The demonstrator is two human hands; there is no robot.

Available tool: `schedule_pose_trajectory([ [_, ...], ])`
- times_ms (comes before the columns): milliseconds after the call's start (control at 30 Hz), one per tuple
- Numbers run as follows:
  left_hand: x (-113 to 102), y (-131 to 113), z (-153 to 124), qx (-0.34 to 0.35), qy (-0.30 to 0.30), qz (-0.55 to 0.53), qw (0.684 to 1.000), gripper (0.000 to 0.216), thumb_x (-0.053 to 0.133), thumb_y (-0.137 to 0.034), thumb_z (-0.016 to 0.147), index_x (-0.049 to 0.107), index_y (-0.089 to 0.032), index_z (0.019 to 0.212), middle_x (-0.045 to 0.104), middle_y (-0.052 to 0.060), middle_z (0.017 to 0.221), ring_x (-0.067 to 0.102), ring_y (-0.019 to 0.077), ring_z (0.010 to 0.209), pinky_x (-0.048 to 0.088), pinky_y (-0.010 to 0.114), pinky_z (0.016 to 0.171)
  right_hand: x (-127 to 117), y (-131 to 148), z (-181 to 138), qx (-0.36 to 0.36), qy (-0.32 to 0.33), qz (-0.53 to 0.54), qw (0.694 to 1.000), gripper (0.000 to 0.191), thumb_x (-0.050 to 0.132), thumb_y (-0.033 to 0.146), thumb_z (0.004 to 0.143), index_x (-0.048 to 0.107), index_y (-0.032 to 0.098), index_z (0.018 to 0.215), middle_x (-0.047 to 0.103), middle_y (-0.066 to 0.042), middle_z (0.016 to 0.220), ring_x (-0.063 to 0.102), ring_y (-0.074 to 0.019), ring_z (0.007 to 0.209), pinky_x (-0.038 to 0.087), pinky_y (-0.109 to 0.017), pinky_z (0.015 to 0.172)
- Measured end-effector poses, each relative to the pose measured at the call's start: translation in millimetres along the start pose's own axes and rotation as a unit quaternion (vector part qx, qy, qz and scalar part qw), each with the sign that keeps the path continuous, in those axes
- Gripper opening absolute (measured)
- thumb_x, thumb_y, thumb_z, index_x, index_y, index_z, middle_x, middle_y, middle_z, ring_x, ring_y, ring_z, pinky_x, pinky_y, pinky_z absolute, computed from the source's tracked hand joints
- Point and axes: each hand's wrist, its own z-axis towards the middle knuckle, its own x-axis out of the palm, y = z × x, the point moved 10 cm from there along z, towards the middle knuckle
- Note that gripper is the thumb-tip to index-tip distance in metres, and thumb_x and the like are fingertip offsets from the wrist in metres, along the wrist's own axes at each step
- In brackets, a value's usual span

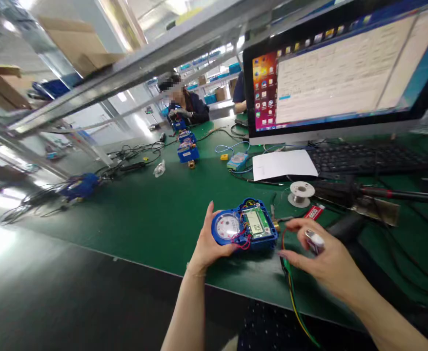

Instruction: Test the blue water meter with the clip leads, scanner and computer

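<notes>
A blue water meter (243, 225) with a round white dial and an open green circuit board lies on the green bench mat (151, 214). My left hand (207, 246) grips its left side, thumb on the dial rim. My right hand (314, 253) hovers just right of the meter, fingers curled around a small silver and white cylinder (314, 240). Red, yellow and green wires (290, 287) run from the meter down past my right wrist toward the bench's front edge.
A solder spool (300, 193), a red label (314, 212), white paper (283, 165), a keyboard (367, 158) and a monitor (341, 68) stand behind. More blue meters (187, 146) and cables lie farther back, where a seated person (186, 105) works.
</notes>
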Motion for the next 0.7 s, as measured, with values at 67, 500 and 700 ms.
schedule_pose_trajectory([
  [67, 0.1, 0.4, -0.2, -0.004, 0.001, 0.002, 1.0, 0.115, 0.082, -0.03, 0.053, 0.011, -0.031, 0.143, 0.046, 0.006, 0.129, 0.051, 0.0264, 0.116, 0.037, 0.042, 0.103, 9.2, 17.4, 18.8, -0.065, 0.033, -0.023, 0.997, 0.034, 0.07, 0.037, 0.068, 0.04, 0.023, 0.06, 0.055, -0.012, 0.125, 0.051, -0.0324, 0.114, 0.045, -0.052, 0.092],
  [500, 4.5, -1.2, 7.5, 0.032, 0.062, -0.048, 0.996, 0.116, 0.082, -0.031, 0.053, 0.009, -0.028, 0.144, 0.047, 0.008, 0.129, 0.052, 0.0289, 0.117, 0.034, 0.044, 0.107, 34.3, 55.1, 51.2, -0.185, 0.167, -0.014, 0.968, 0.032, 0.076, 0.031, 0.062, 0.045, 0.02, 0.063, 0.056, -0.012, 0.115, 0.055, -0.0279, 0.107, 0.05, -0.036, 0.079],
  [700, 7.7, -0.5, 7.3, 0.027, 0.097, -0.086, 0.991, 0.115, 0.082, -0.031, 0.053, 0.012, -0.029, 0.143, 0.045, 0.01, 0.132, 0.053, 0.0301, 0.116, 0.036, 0.046, 0.105, 32.5, 99.2, 31.2, -0.309, 0.147, -0.108, 0.933, 0.027, 0.069, 0.022, 0.071, 0.042, 0.021, 0.07, 0.05, -0.013, 0.121, 0.053, -0.0249, 0.109, 0.049, -0.033, 0.081],
])
